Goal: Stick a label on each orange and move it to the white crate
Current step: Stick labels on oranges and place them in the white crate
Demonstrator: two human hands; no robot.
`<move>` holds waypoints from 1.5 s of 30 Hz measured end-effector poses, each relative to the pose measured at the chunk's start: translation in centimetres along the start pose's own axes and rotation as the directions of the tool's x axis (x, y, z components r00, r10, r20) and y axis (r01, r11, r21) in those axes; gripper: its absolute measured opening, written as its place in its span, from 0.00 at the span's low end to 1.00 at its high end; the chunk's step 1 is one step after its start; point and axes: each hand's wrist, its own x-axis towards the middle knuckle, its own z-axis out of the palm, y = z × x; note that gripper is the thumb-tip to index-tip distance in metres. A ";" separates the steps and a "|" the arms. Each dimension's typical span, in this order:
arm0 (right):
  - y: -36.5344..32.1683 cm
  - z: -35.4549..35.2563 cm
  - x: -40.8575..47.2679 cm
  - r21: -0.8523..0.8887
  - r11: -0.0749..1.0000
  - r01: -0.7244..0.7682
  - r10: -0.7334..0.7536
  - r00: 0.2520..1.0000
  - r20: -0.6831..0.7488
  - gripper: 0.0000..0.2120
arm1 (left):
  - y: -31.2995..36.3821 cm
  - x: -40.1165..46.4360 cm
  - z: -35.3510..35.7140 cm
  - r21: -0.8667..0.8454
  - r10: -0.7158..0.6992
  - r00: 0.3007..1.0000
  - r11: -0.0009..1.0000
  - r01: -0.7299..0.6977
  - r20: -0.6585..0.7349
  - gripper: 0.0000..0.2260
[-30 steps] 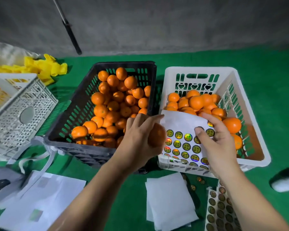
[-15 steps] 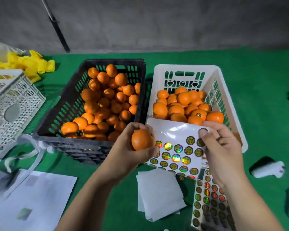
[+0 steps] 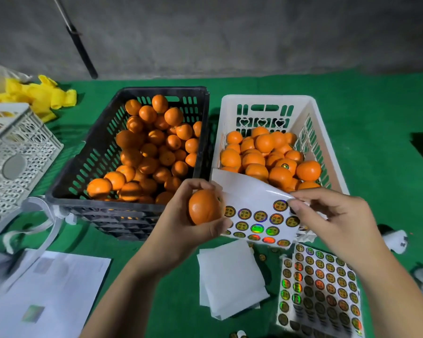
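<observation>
Nearest edge: a flat sheet of round holographic stickers lies on the green mat, beside a stack of blank white backing papers and loose white printed sheets at far left.
Left hand: the left hand curls its fingers and thumb round a single orange, held just in front of the crates; half a second ago it gripped the same fruit, lower and further left in view.
Right hand: the right hand pinches the top right edge of a curled sticker sheet, thumb and forefinger on a sticker at that edge, as before.
Sticker writing: round gold-rimmed labels carry small characters, too small to read.
Sheet position: its left edge touches the held orange; its bare upper part overlaps the near rim of the white crate.
Black slotted plastic crate: heaped with unlabelled oranges.
White slotted plastic crate: holds oranges, one showing a round label.
Far left: white lattice basket and crumpled yellow material.
Backdrop: grey wall.
</observation>
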 end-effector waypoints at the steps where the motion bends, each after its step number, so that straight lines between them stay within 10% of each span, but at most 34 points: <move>1: -0.1 0.1 -0.1 0.042 0.999 -0.006 0.006 1.000 -0.001 0.05 | 0.1 -0.1 0.1 0.024 0.014 1.000 1.000 -0.014 0.010 0.24; 11: 1.1 -0.3 0.4 0.690 0.619 -0.376 0.414 0.902 0.120 0.07 | 0.8 -0.5 0.4 0.363 0.127 0.990 0.921 -0.143 0.069 0.28; 16: -0.5 0.5 0.4 0.149 0.976 -0.156 0.194 0.937 -0.291 0.05 | 0.4 -0.1 0.9 0.462 0.107 0.994 0.881 -0.107 0.025 0.29; 22: -5.2 5.9 -0.5 -0.055 0.951 0.305 -0.306 0.951 -0.030 0.08 | 0.2 0.2 2.4 0.493 0.108 0.991 0.860 -0.133 0.078 0.25; 30: -3.4 5.5 -0.6 -0.124 0.947 0.296 -0.256 0.929 0.267 0.10 | 0.7 0.7 3.7 0.567 0.063 0.987 0.813 -0.135 0.146 0.13; 40: -1.7 4.9 -1.8 -0.345 0.786 0.513 -0.343 0.826 0.447 0.33 | -0.1 1.0 2.5 0.077 -0.168 0.961 0.985 0.154 0.218 0.20; 45: -1.3 4.9 -0.8 -0.381 0.736 0.559 -0.380 0.808 0.451 0.33 | -0.5 0.8 3.2 -0.442 -0.179 0.902 0.824 0.355 0.392 0.25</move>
